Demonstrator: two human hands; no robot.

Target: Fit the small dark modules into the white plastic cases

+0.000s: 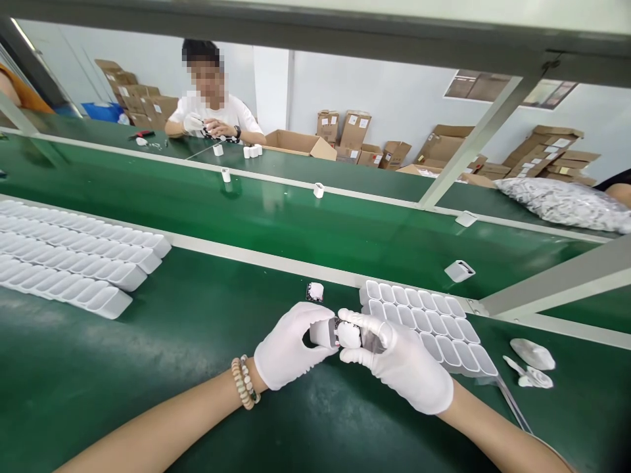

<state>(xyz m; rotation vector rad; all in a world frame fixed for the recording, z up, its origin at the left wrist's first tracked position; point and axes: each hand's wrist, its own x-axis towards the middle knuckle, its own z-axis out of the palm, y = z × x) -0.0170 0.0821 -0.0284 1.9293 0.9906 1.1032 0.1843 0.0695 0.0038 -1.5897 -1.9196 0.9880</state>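
Casing, head view: a small white casing [323,333] is held up over the green table [197,420], in front of the wearer and between the two hands; its open side cannot be made out for certain.
Left glove: the left hand [290,348], in a white glove, pinches the casing between thumb and fingers from its left side.
Right glove: the right hand [401,358], also gloved, has thumb and forefinger closed around a rounded white part [349,334] with a dark board edge [338,323] beside it.
Line between the hands: the rounded part lies just right of the casing, end to end and seemingly touching it; the pair runs roughly left to right, across the wearer's view. The left hand is nearer the casing, the right nearer the rounded part. How far one sits inside the other cannot be told.
Spare board: a dark board with a white piece on it [315,292] lies just beyond the left fingertips.
White trays of shells: a block of open white shells [434,322] stands beyond and right of the right hand; longer rows [106,299] lie well apart at far left.
Belt: a few loose white shells, one of them [460,270] at right, sit on the green belt [276,223].
Across the belt: a co-worker in a white shirt [241,120] handles small parts.
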